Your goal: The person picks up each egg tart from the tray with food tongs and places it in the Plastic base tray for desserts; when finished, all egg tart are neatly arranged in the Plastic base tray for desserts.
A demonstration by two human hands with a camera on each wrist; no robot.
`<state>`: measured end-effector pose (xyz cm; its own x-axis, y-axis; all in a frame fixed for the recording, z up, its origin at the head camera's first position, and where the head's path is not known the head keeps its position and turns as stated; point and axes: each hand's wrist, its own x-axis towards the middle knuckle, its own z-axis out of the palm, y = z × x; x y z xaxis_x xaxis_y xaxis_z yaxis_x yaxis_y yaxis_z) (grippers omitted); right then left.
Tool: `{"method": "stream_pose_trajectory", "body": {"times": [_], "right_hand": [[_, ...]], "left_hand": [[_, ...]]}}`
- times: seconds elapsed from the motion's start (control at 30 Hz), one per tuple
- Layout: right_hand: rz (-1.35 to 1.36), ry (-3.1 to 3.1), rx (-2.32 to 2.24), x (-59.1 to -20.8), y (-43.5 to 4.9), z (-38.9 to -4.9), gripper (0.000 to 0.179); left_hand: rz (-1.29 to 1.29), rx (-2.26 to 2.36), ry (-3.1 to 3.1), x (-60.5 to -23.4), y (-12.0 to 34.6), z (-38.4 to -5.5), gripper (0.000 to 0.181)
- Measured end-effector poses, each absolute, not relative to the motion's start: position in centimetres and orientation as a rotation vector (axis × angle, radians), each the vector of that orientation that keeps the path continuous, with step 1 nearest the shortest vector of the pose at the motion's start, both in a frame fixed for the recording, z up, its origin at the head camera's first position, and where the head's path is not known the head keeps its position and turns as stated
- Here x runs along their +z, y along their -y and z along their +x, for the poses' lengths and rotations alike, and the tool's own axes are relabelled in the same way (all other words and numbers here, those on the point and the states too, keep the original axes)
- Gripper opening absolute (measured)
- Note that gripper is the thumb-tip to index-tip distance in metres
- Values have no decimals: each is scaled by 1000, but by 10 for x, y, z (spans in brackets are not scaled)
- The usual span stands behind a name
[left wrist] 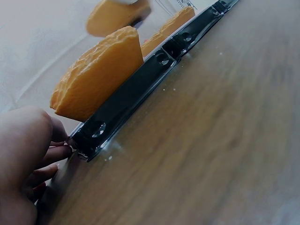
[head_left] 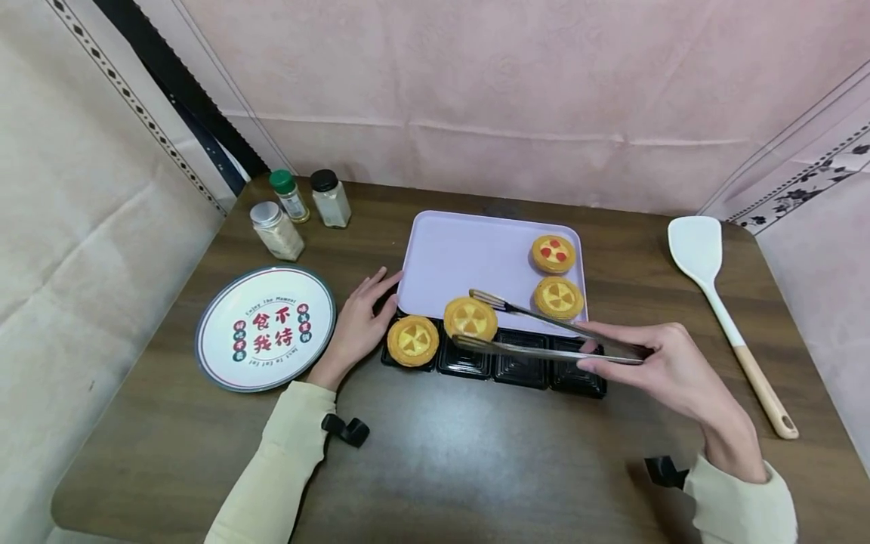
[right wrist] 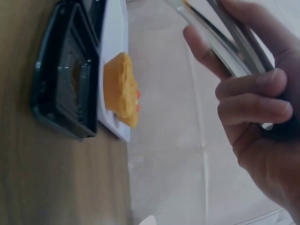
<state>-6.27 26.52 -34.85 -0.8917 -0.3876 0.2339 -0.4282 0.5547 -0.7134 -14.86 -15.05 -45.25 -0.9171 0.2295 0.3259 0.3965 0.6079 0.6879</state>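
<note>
My right hand (head_left: 673, 366) grips metal tongs (head_left: 530, 350). Between their tips is a yellow tart (head_left: 470, 317), held above the second compartment of a black compartment tray (head_left: 519, 370). In the left wrist view this tart (left wrist: 110, 18) appears raised and blurred. Another tart (head_left: 412, 341) sits in the leftmost compartment. My left hand (head_left: 360, 321) lies at the black tray's left end, fingers mostly straight, the fingertips touching its end in the left wrist view. Behind, a lilac tray (head_left: 462, 249) carries a tart with red spots (head_left: 553, 254) and a yellow tart (head_left: 559, 298).
A round plate with red lettering (head_left: 265, 355) lies left of my left hand. Behind it stand a silver-lidded jar (head_left: 277, 230), a green-capped jar (head_left: 290, 198) and a black-capped jar (head_left: 331, 200). A white spatula with a wooden handle (head_left: 700, 249) lies at the right.
</note>
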Motion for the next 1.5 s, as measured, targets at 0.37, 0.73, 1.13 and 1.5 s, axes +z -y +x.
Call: {"method": "stream_pose_trajectory", "body": {"times": [0.37,0.73,1.13,1.5], "right_hand": [[816,2790,1261,-358,-264,-60,43],[796,2781,1265,-339,-248,-53,40],[191,2697,1329,-356,-269,-59,50],[-239,2599,954,-351,-268,-86,57]], "left_hand": [[-528,-1204,2622,-453,152,-149,39],[-536,-1191,2630,-452,151,-150,40],[-535,-1194,2645,-453,151,-149,40],[-508,-1194,2655,-452,151,-148,40]]}}
